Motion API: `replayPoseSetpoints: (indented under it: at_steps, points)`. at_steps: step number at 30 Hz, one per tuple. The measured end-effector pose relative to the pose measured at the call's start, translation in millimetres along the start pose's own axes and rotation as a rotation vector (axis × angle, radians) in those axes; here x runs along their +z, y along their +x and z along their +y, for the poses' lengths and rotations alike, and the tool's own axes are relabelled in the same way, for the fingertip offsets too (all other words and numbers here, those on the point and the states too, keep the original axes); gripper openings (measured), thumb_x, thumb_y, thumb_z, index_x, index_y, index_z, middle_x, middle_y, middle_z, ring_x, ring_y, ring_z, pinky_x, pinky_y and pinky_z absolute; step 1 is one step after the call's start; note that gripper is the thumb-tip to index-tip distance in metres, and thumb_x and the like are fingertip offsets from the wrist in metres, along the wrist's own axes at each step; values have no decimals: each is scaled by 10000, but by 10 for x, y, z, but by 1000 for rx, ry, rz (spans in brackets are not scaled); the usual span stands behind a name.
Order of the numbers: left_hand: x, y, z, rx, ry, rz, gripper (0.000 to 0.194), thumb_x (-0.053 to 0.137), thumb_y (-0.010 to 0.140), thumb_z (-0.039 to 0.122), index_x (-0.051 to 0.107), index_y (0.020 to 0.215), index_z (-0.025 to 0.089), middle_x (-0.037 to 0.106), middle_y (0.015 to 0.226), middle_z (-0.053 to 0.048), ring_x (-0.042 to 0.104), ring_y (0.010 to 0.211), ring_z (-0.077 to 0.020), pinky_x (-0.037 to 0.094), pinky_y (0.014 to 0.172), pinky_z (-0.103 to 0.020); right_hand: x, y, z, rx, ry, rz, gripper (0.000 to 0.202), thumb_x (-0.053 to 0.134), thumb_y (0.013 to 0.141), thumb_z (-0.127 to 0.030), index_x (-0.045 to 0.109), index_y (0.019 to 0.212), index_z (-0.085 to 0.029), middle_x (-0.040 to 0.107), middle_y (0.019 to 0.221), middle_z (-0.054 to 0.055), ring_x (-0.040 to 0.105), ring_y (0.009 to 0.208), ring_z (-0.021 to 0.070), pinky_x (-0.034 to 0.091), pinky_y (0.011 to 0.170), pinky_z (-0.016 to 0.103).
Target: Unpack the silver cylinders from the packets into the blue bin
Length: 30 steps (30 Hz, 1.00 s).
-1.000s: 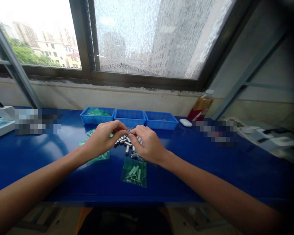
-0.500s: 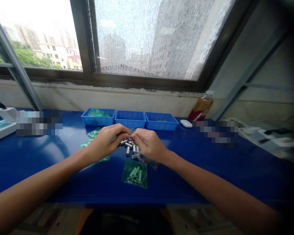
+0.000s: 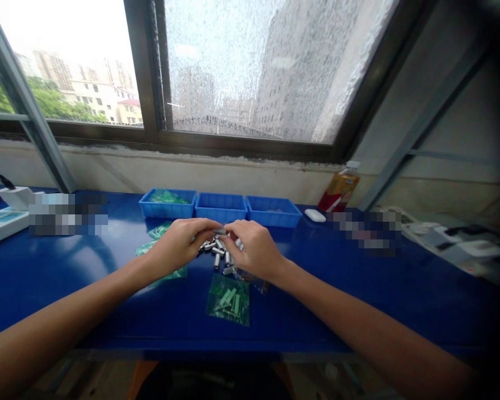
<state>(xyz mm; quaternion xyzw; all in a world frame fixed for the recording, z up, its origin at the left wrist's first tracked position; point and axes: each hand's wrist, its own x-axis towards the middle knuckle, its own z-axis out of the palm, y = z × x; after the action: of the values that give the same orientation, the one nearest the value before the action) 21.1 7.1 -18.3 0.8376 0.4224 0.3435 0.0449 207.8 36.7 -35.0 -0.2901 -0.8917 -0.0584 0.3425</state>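
My left hand and my right hand meet at the fingertips above the middle of the blue table. Between their pinched fingers is a small silver metal piece, partly hidden by the fingers. Just beneath lies a loose pile of short silver metal pieces. A clear plastic bag with brownish contents is partly covered by my right hand. Nearer me, a green zip bag holds several slim metal pieces. More green bags lie beside and partly under my left forearm.
Three blue bins stand in a row at the back: the left bin holds green bags, then a middle bin and a right bin. A white rounded object and a drink bottle stand right of them. A power strip is far left.
The silver piece now shows between my fingertips, with my right fingers opened slightly more around it. The whole view has shifted a little; the pile and bags lie as before.
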Motion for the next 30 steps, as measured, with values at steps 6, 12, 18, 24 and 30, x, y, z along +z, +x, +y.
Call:
replayPoseSetpoints:
  at_steps: [6,12,18,24,30]
  points:
    - [15,-15,36,-58,-18,32,205,499,817,160,656,948,147,710,830,-53,651,722,-145,500,663,-260,-18,7,-31,-58,-55,-2,184,466,847,-254,596,861,-124,620,730,51,528,679,149,326,623,274]
    - [22,-37,67,-73,-24,67,237,474,830,170,653,983,139,715,827,-63,662,718,-151,511,650,-256,-29,11,-42,-52,-48,14,191,447,851,-251,592,841,-128,606,711,50,517,670,148,323,622,278]
    - [22,-15,43,30,48,33,242,503,829,204,627,1028,142,696,857,-60,636,721,-142,488,639,-249,-33,31,-51,86,116,-11,239,393,878,-261,556,741,-153,590,661,31,516,619,127,351,601,258]
    - [43,-45,12,73,78,29,200,466,870,240,619,972,159,671,846,-44,612,741,-138,459,647,-249,-64,20,-71,98,206,8,223,418,871,-316,564,828,-152,603,696,31,541,651,130,379,626,262]
    - [-49,-7,64,85,213,-55,256,448,880,281,643,1008,176,660,807,-55,600,759,-168,462,674,-288,-93,23,-49,22,150,34,162,463,821,-270,544,737,-159,569,652,13,506,618,118,362,615,261]
